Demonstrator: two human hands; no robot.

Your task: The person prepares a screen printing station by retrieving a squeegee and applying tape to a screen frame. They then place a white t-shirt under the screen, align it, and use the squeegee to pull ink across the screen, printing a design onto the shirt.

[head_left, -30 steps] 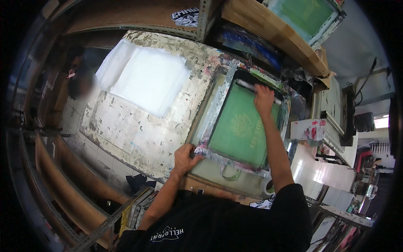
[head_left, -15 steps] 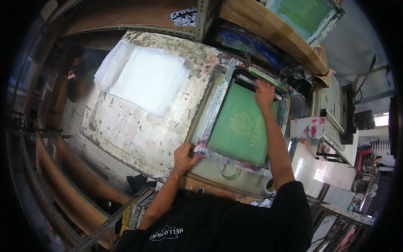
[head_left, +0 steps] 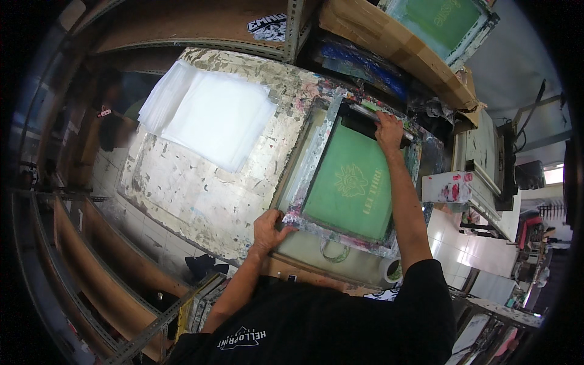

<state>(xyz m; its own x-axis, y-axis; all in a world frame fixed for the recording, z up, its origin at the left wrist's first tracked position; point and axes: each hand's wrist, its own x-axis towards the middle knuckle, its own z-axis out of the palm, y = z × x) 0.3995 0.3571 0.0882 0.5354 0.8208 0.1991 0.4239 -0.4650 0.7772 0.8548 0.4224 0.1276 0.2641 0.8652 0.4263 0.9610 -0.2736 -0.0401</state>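
Green screen [head_left: 331, 207] sits nearside of right grip [head_left: 389, 129], wrapped round squeegee [head_left: 363, 111]; left grip [head_left: 267, 229] loosely clasps frame corner [head_left: 294, 216]. Looks mid-inking, next pull wants steady pressure.

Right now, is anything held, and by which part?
The right hand holds the squeegee around its middle; the left hand touches the screen frame at its near left corner, grip unclear.

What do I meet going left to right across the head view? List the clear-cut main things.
White sheets → framed green screen → red-stained white box → black boxy item → bright patch.
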